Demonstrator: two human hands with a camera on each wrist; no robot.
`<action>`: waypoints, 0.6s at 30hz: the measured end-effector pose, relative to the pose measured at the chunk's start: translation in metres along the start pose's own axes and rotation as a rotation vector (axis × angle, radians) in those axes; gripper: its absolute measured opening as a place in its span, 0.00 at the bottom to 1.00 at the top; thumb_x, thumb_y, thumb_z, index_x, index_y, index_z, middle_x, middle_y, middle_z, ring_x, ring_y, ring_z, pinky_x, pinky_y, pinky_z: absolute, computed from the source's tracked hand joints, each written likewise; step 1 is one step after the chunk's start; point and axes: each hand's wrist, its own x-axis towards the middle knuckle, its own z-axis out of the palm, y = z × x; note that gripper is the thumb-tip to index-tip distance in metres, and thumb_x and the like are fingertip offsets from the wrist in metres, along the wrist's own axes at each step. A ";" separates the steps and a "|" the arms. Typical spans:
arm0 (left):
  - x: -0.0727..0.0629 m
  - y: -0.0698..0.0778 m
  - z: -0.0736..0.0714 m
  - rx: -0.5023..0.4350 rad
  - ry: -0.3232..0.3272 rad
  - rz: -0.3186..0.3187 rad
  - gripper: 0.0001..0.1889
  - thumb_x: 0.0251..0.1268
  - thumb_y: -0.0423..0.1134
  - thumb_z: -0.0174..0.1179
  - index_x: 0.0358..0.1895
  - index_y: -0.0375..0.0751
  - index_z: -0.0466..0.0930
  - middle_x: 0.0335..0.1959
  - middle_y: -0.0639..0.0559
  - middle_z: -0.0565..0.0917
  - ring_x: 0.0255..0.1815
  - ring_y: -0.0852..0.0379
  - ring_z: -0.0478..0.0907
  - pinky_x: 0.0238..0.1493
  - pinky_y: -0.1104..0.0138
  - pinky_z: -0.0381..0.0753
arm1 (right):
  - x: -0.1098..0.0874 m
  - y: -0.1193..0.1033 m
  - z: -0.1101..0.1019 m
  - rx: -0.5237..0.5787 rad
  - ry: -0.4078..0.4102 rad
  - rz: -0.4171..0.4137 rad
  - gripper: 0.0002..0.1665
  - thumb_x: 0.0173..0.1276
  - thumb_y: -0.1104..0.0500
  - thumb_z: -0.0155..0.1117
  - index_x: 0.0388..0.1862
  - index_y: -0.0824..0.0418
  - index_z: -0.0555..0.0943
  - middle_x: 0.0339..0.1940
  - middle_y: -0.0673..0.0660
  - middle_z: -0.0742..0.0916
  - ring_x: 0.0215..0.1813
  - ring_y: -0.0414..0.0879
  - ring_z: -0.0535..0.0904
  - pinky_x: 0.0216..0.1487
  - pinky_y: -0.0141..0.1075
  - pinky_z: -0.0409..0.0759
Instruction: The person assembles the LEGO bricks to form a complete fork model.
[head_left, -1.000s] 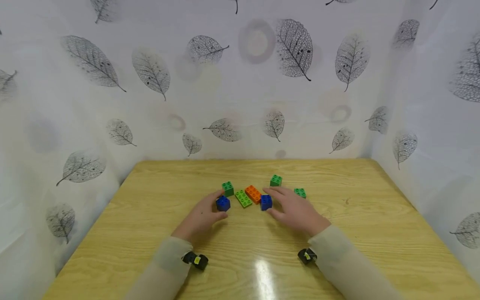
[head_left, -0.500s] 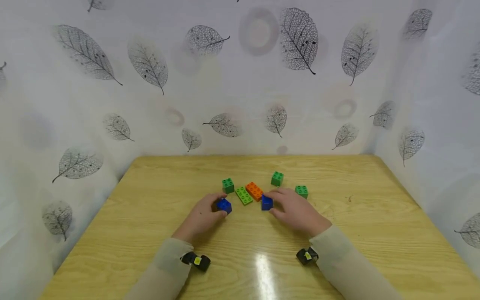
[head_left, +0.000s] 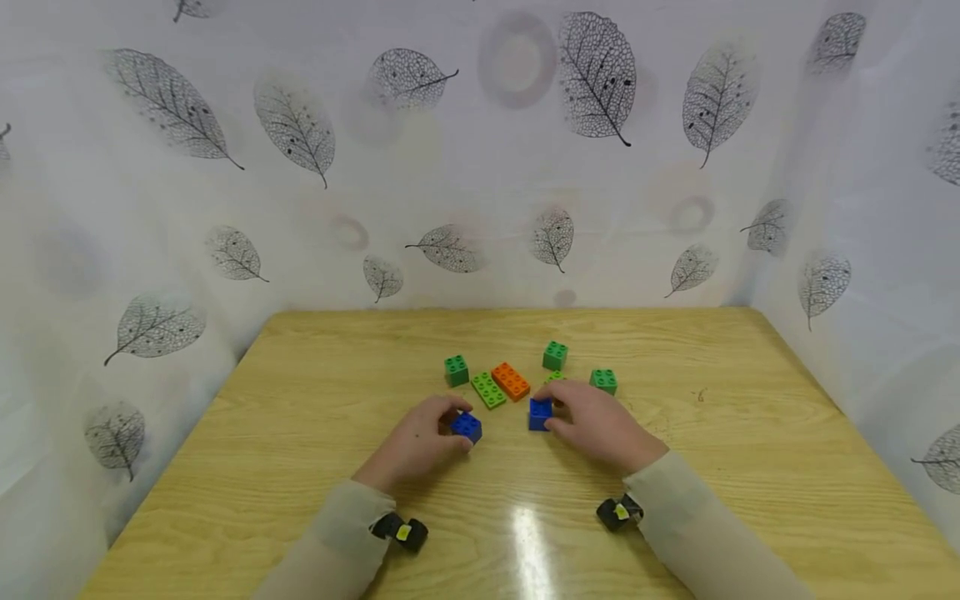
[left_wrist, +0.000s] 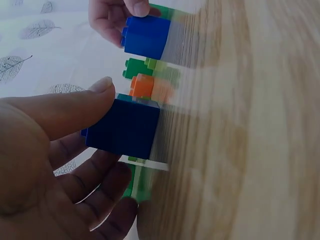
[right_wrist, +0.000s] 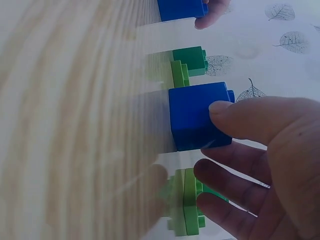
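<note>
My left hand pinches a blue toy brick between thumb and fingers, studs facing up. Its thumb lies along the near side of that brick in the left wrist view, with the other fingers loosely bent behind. Across from it, my right hand holds a second blue brick between thumb and index finger. The right wrist view shows this blue brick with its base at the wooden tabletop, the remaining fingers spread beside it. A small gap separates the two blue bricks.
Beyond the hands lie a flat lime brick and a flat orange brick, side by side. Green bricks stand at left, back and right. Another lime piece is partly hidden by the right hand. A leaf-patterned curtain surrounds the table.
My left hand has brought its blue brick to the right and closer to me. The right hand and its brick have shifted slightly right, away from the orange brick, and a lime piece now shows behind.
</note>
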 end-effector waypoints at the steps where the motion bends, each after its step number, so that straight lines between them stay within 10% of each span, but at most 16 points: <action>1: 0.000 0.000 0.001 -0.006 -0.011 0.004 0.25 0.65 0.44 0.71 0.64 0.52 0.77 0.57 0.53 0.78 0.56 0.53 0.75 0.61 0.50 0.74 | 0.000 0.000 0.000 -0.001 0.000 0.002 0.23 0.69 0.55 0.70 0.62 0.49 0.80 0.60 0.50 0.84 0.59 0.47 0.81 0.61 0.48 0.78; 18: -0.002 0.008 0.010 -0.073 -0.140 0.002 0.21 0.67 0.42 0.67 0.63 0.52 0.78 0.54 0.57 0.79 0.52 0.56 0.77 0.55 0.53 0.78 | -0.003 0.001 0.003 0.066 -0.010 0.002 0.22 0.69 0.56 0.70 0.61 0.47 0.80 0.53 0.44 0.84 0.49 0.38 0.80 0.54 0.42 0.80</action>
